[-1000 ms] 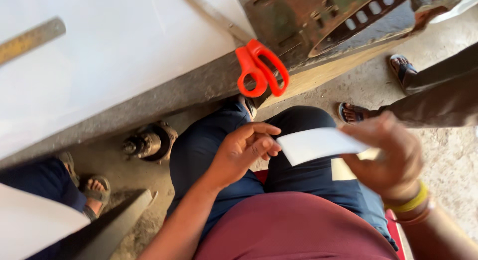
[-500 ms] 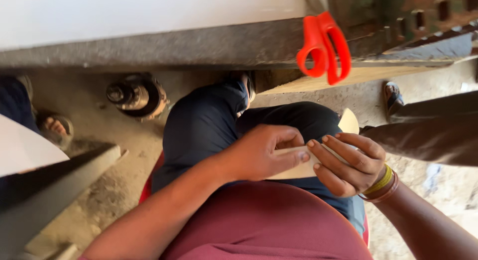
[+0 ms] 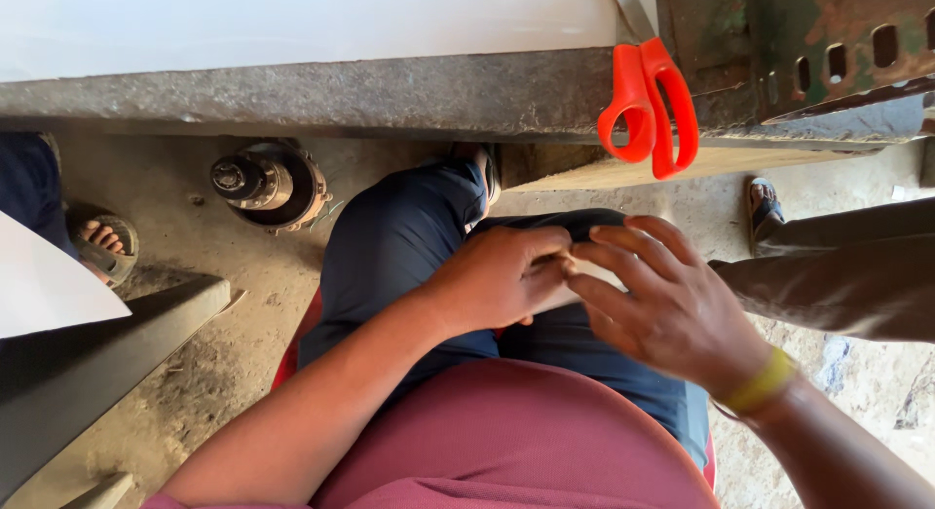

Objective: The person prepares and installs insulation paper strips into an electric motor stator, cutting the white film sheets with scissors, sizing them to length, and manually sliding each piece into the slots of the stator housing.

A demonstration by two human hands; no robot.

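I sit with dark blue trousers and a maroon shirt. My left hand and my right hand press together on my lap over a small white paper, of which only a sliver shows between the fingers. My right wrist wears a yellow band. Red-handled scissors lie on the table edge above my knees, handles hanging over the rim.
A white sheet covers the tabletop. A rusty green metal machine part stands at the top right. A round metal motor-like part sits on the floor. Another person's sandalled foot is at left, someone's leg at right.
The white paper that my right hand held out is now down on my lap, nearly covered by both hands. My view has shifted so the scissors sit further right.
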